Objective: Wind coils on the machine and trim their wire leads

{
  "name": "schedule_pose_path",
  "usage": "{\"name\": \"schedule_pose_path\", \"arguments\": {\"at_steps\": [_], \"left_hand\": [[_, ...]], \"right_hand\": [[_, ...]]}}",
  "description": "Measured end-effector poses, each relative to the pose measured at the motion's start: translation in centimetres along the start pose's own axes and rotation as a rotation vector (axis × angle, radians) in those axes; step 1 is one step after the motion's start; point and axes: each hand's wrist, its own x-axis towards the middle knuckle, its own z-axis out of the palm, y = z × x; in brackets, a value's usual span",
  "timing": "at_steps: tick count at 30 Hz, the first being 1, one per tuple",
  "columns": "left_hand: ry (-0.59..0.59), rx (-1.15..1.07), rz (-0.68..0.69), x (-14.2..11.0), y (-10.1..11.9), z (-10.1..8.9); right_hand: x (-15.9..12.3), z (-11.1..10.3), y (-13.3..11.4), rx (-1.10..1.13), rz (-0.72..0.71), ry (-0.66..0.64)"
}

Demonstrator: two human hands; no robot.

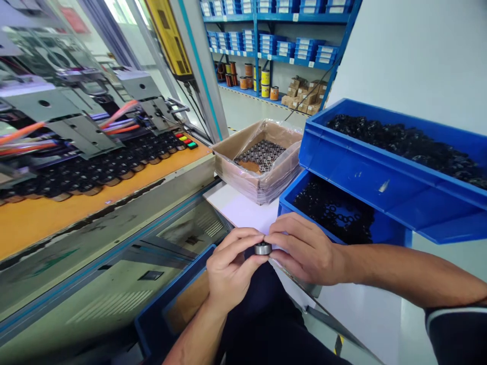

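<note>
Between my two hands is a small round metal part (263, 248) with a bright steel rim and a black piece at its top. My left hand (233, 263) pinches it from the left, thumb at the lower edge and fingers at the upper edge. From the right, my right hand (304, 248) grips the same part with its fingertips and thumb. The fingers partly cover the black piece. Just beyond my right hand, a lower blue bin (285, 200) holds black plastic rings (344, 215).
An upper blue bin (380, 175) of black parts overhangs the lower one. A plastic-lined carton (243, 180) holds many metal pieces. At left, a machine's orange worktop (76, 208) carries rows of black-topped parts (91, 170). Another blue bin (142, 324) is below my left hand.
</note>
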Motion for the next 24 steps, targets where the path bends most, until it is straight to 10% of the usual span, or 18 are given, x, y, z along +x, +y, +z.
{"name": "schedule_pose_path", "arguments": {"at_steps": [4,8,12,24], "left_hand": [[0.118,0.320,0.012,2.3,-0.7,-4.6],[0.432,0.876,-0.178,6.8,-1.0,-17.6],[0.446,0.954,-0.327,9.3,-1.1,-28.2],[0.501,1.042,-0.678,8.8,-3.5,-35.2]], "right_hand": [[-0.6,-0.3,0.3,-0.066,0.079,-0.045],[-1.5,-0.4,0.9,-0.059,0.093,-0.071],[-2.0,0.1,1.1,-0.063,0.095,-0.089],[-3.2,-2.0,7.7,-0.354,0.103,-0.074]]}}
